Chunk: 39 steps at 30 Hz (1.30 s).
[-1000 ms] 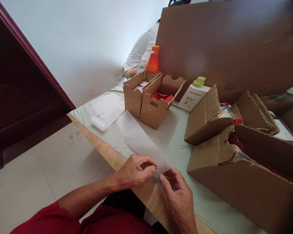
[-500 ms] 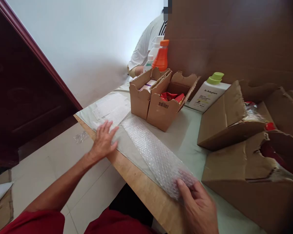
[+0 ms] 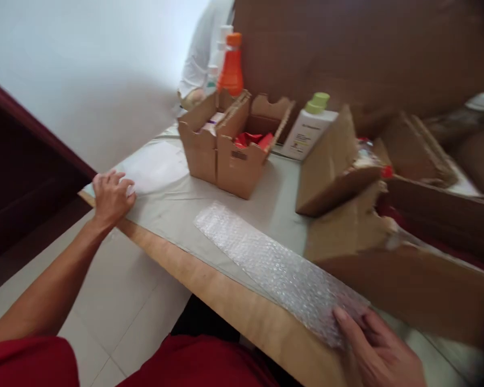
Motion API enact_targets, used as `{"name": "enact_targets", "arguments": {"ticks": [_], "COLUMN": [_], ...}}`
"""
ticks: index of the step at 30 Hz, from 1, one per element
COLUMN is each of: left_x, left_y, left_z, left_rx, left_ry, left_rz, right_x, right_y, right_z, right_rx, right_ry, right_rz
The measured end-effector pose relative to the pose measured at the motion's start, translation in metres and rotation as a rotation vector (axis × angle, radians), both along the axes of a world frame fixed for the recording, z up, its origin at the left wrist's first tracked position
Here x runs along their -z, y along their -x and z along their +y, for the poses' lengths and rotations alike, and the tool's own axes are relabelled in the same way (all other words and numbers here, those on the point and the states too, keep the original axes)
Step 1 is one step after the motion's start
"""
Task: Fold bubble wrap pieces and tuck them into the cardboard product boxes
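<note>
My right hand (image 3: 381,349) pinches the near end of a long strip of clear bubble wrap (image 3: 266,258) between thumb and fingers. The strip stretches diagonally over the pale green table cover, its far end resting on the cloth. At the table's far left corner, my left hand (image 3: 113,198) has curled fingers. A pale, see-through bit shows by its thumb; what it grips is partly hidden. White, thin sheets (image 3: 157,166) lie flat just right of that hand, blurred.
Two open cardboard bins (image 3: 236,169) stand behind the strip, one with red packets (image 3: 254,141). A white bottle with a green cap (image 3: 308,129) and an orange bottle (image 3: 232,67) are farther back. More cardboard boxes (image 3: 347,226) line the right. A person's white sleeve (image 3: 201,48) shows behind.
My left hand has moved left to the table's corner, its fingers curling. My right hand has drawn the bubble wrap strip toward me and right, away from the white sheets. The view has shifted right.
</note>
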<state>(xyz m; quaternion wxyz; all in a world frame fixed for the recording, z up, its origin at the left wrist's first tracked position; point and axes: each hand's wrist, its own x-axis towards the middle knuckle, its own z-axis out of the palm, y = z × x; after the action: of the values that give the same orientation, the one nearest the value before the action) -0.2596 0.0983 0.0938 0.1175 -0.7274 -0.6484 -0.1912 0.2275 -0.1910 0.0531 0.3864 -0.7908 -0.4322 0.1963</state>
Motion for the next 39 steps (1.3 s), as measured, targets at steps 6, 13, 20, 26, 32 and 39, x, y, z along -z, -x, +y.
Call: {"name": "enact_targets", "arguments": {"ticks": [6, 13, 20, 26, 32, 39], "left_x": [0.006, 0.014, 0.010, 0.029, 0.056, 0.051], "left_y": [-0.044, -0.147, -0.250, -0.295, -0.263, -0.249], "left_z": [-0.055, -0.119, -0.154, -0.167, -0.158, -0.155], "left_rx": [0.180, 0.557, 1.045, 1.190, 1.223, 1.281], "left_ry": [-0.093, -0.084, 0.154, 0.312, 0.321, 0.406], "left_rz": [-0.052, -0.077, -0.184, 0.006, 0.022, 0.007], "right_x": [-0.023, -0.016, -0.033, -0.012, 0.014, 0.008], "right_y": [-0.041, -0.083, -0.046, 0.025, -0.001, -0.028], "right_z": [-0.024, -0.064, -0.068, 0.005, -0.049, -0.120], "right_rx": [0.000, 0.128, 0.120, -0.404, -0.253, -0.001], "right_ry": [0.134, 0.276, 0.006, 0.008, 0.016, -0.017], "right_rz": [0.034, -0.154, -0.668, -0.564, -0.601, -0.683]}}
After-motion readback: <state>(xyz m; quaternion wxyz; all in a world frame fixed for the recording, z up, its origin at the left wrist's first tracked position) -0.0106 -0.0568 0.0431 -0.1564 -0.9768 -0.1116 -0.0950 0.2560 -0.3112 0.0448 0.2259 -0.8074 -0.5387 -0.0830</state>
